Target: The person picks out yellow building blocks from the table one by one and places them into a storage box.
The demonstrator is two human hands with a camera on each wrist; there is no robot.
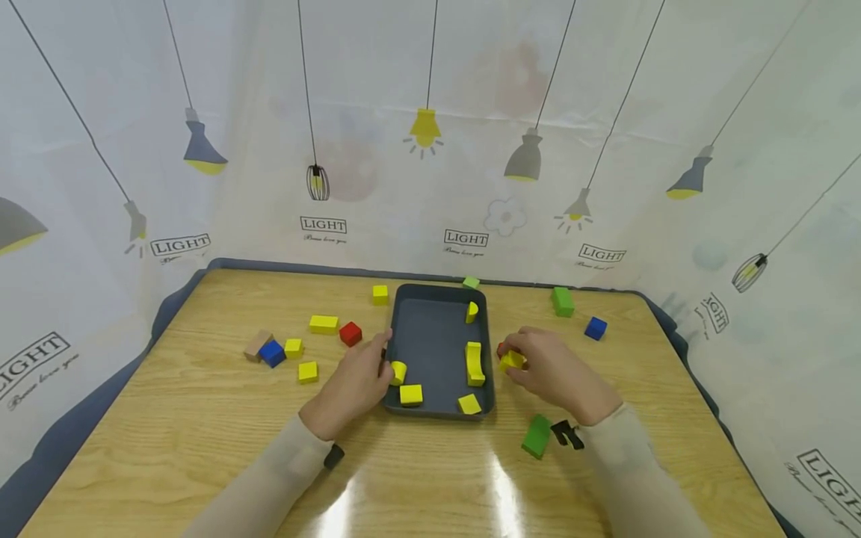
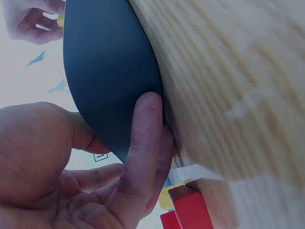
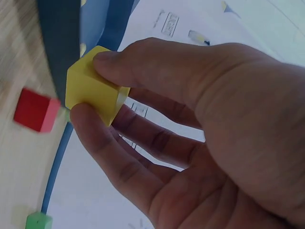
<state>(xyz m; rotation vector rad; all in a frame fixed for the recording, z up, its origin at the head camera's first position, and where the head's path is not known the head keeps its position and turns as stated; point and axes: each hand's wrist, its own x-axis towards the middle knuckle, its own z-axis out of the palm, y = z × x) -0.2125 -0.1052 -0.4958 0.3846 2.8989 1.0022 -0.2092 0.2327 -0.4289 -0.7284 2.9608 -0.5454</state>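
Observation:
A dark grey tray [image 1: 437, 329] stands on the table, with several yellow blocks inside it, among them a curved yellow block [image 1: 474, 365] along the right wall. My left hand [image 1: 353, 385] holds the tray's left side. In the left wrist view its fingers [image 2: 147, 124] lie against the outer wall, and the thumb reaches behind the rim. Just right of the tray, my right hand [image 1: 554, 366] pinches a yellow block [image 3: 93, 86] between thumb and fingers, raised off the table in the right wrist view. A red block [image 3: 35, 110] sits close by, mostly hidden by that hand in the head view.
Left of the tray lie yellow blocks [image 1: 324, 324], a red block [image 1: 350, 334], a blue block [image 1: 272, 353] and a wooden one [image 1: 258, 346]. On the right are green blocks [image 1: 563, 301] [image 1: 537, 436] and a blue block [image 1: 595, 328]. A printed curtain [image 1: 403, 202] hangs behind the table.

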